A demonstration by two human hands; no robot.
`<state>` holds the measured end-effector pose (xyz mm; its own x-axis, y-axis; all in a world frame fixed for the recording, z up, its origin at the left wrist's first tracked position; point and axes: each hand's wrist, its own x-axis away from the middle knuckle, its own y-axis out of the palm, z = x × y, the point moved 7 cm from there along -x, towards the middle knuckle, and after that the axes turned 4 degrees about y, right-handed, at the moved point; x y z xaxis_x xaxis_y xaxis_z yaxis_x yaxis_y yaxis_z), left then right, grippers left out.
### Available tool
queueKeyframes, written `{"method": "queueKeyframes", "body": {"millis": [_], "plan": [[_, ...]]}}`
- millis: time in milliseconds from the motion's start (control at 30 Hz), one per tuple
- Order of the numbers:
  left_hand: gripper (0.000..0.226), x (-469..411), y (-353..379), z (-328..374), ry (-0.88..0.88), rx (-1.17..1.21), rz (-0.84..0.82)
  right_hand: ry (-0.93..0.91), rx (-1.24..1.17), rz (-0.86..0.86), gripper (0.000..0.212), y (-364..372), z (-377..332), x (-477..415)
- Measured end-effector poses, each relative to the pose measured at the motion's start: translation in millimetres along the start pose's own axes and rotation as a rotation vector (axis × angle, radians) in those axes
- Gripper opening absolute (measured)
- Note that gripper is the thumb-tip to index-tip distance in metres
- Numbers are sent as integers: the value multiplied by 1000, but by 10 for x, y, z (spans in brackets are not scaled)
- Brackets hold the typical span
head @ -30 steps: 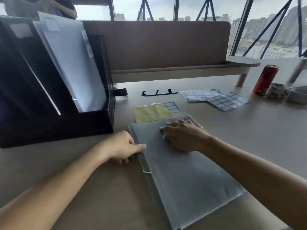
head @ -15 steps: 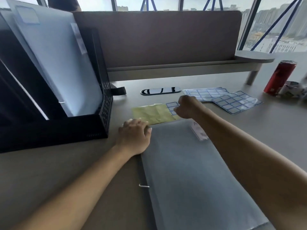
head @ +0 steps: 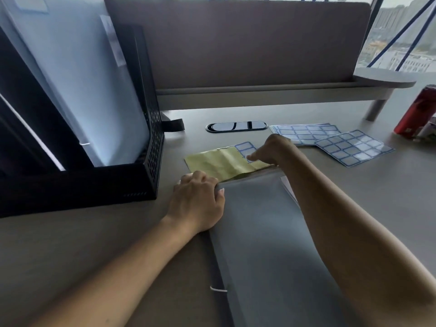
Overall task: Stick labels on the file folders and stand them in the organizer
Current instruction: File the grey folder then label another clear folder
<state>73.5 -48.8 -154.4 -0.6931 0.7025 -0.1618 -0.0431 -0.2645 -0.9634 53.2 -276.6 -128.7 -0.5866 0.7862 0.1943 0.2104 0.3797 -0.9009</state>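
Standing at the far left, the black organizer (head: 153, 147) holds pale folders (head: 82, 90) that lean back steeply; sliding another in carelessly could catch their edges or tip them. Beside it on the table (head: 70, 244), the left hand (head: 198, 204) has its fingers curled over the far left corner of the grey folder (head: 271, 244), thumb on top, pinning it flat. If that hold loosens, the slick cover may skate as a label goes down, and the label would land crooked. Just beyond the folder's far edge lies the yellow backing sheet (head: 219, 164), nearly stripped and creased. Nothing weighs it down, so it may lift with the pull instead of letting go. The right hand (head: 273, 149), fingers bunched, pinches at one of the blue-bordered labels (head: 245, 147) left at the sheet's far right corner; whether an edge has come free I cannot tell. A hurried peel could tear it or fold the glue onto itself. Further right lie spare label sheets (head: 354, 149), and a red can (head: 417, 112) stands where a wide sweep of the forearm might knock it.
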Motion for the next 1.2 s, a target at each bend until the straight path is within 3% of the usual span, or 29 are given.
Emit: {"method": "queueKeyframes", "body": {"millis": [100, 200, 367, 467, 533, 800, 933, 1033, 1200], "plan": [[43, 8, -10, 9, 11, -6, 12, -17, -43, 45, 42, -26, 17, 64], [43, 2, 13, -2, 18, -18, 16, -7, -136, -55, 31, 79, 35, 27], [43, -3, -30, 21, 31, -142, 38, -24, -735, -182, 4, 105, 7, -17], [41, 13, -186, 93, 99, -222, 166, -78, -1060, -308, 9, -41, -88, 64], [40, 26, -333, 123, 165, -197, 282, -179, -1149, -367, 13, -199, -174, 185], [57, 5, -1245, -60, 242, 446, 560, -633, -1060, -293, 14, -891, -641, 1002], [63, 122, -1635, -53, 273, 777, 416, -857, -1005, -218, 19, -1213, -835, 1449], [47, 228, -1786, 29, 314, 1073, 305, -957, -959, -144, 20, -1332, -937, 1664], [44, 323, -1920, -35, 206, 1124, 442, -996, -854, 88, 7, -1352, -928, 1865]]}}
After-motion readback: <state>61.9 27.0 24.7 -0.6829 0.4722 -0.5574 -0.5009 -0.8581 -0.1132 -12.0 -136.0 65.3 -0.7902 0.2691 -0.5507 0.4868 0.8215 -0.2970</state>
